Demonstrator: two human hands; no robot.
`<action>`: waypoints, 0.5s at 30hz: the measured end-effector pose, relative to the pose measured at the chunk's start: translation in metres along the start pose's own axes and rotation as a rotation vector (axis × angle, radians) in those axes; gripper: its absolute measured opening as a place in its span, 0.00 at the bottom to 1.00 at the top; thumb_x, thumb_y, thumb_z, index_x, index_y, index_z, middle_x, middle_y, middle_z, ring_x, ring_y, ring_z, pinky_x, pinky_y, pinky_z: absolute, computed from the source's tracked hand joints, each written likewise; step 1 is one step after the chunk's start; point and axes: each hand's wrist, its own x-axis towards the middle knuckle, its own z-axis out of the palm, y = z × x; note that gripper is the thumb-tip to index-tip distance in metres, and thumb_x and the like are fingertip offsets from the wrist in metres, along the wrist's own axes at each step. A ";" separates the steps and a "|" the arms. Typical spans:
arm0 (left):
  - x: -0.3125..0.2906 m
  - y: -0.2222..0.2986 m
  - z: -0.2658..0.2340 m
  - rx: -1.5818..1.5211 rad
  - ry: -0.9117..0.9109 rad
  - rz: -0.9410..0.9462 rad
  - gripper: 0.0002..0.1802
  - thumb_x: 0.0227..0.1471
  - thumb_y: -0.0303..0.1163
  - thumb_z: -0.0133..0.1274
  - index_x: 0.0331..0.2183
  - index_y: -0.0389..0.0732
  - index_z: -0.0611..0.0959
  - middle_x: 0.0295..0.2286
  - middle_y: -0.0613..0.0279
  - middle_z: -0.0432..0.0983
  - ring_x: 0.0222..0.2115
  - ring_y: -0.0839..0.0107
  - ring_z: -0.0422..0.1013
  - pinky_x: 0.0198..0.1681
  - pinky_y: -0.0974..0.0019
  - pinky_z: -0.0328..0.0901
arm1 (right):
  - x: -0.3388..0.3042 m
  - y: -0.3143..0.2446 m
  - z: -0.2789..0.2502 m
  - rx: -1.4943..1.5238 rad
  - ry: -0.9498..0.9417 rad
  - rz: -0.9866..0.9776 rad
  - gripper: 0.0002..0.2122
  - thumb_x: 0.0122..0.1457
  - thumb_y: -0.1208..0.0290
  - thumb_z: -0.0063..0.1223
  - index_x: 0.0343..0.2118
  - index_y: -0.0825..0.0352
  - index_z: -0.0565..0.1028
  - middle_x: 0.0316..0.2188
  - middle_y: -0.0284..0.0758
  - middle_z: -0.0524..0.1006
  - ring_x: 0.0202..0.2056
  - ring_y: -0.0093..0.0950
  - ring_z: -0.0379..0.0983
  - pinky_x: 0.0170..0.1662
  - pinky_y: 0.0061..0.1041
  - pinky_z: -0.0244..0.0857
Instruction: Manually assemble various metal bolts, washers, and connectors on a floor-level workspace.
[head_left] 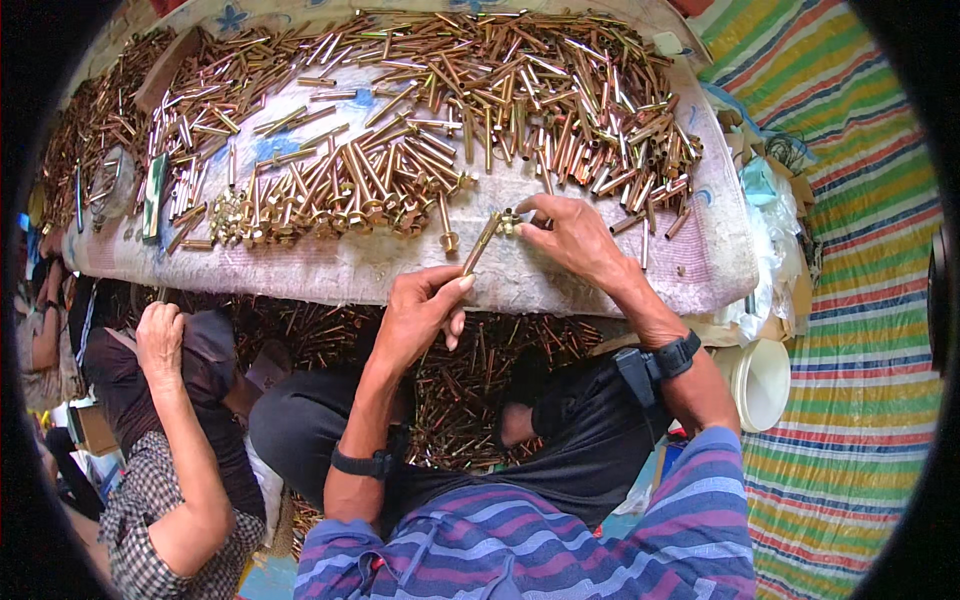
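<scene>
My left hand point(420, 310) pinches the lower end of a brass-coloured metal sleeve point(482, 246), which tilts up to the right over the table's near edge. At its upper end, the thumb and forefinger of my right hand point(575, 238) close on a small yellowish nut point(508, 223). Whether the nut is threaded on is too small to tell. Just left of it, a finished-looking anchor bolt point(447, 228) stands apart from a heap of similar bolts with washers point(350, 190). Loose metal sleeves point(630, 130) lie beyond my right hand.
A pale, cloth-covered table point(590, 275) carries the piles, with small nuts point(228, 218) at left beside a green-and-white box point(155, 198). More metal pieces point(465, 400) lie below the edge. Another person's hand point(160, 340) is at left. A white bucket point(762, 385) stands right, on striped sheeting point(860, 350).
</scene>
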 end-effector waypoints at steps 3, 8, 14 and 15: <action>0.000 -0.001 -0.001 0.016 -0.007 0.004 0.15 0.61 0.30 0.53 0.43 0.27 0.80 0.19 0.66 0.71 0.14 0.80 0.67 0.14 0.74 0.63 | 0.002 0.007 0.002 -0.023 0.006 -0.038 0.12 0.56 0.65 0.56 0.38 0.66 0.78 0.29 0.47 0.79 0.34 0.44 0.78 0.39 0.40 0.70; 0.001 -0.003 -0.001 0.024 0.003 -0.001 0.14 0.61 0.29 0.53 0.42 0.27 0.80 0.19 0.66 0.71 0.15 0.80 0.68 0.14 0.74 0.64 | 0.001 0.006 0.002 -0.012 0.009 -0.044 0.12 0.55 0.65 0.56 0.38 0.67 0.78 0.28 0.48 0.78 0.34 0.45 0.77 0.39 0.41 0.70; 0.001 -0.005 -0.004 0.040 -0.011 -0.008 0.14 0.61 0.30 0.53 0.41 0.27 0.80 0.20 0.67 0.71 0.15 0.80 0.68 0.14 0.74 0.63 | 0.002 0.001 0.001 -0.078 0.020 -0.107 0.12 0.56 0.66 0.58 0.38 0.68 0.78 0.30 0.46 0.79 0.34 0.42 0.78 0.39 0.37 0.70; 0.001 -0.004 -0.004 0.041 -0.010 -0.009 0.14 0.61 0.30 0.53 0.41 0.27 0.80 0.20 0.67 0.71 0.15 0.80 0.68 0.14 0.74 0.63 | 0.002 0.000 0.001 -0.080 0.001 -0.073 0.12 0.56 0.66 0.58 0.39 0.68 0.77 0.30 0.46 0.79 0.34 0.42 0.78 0.39 0.37 0.70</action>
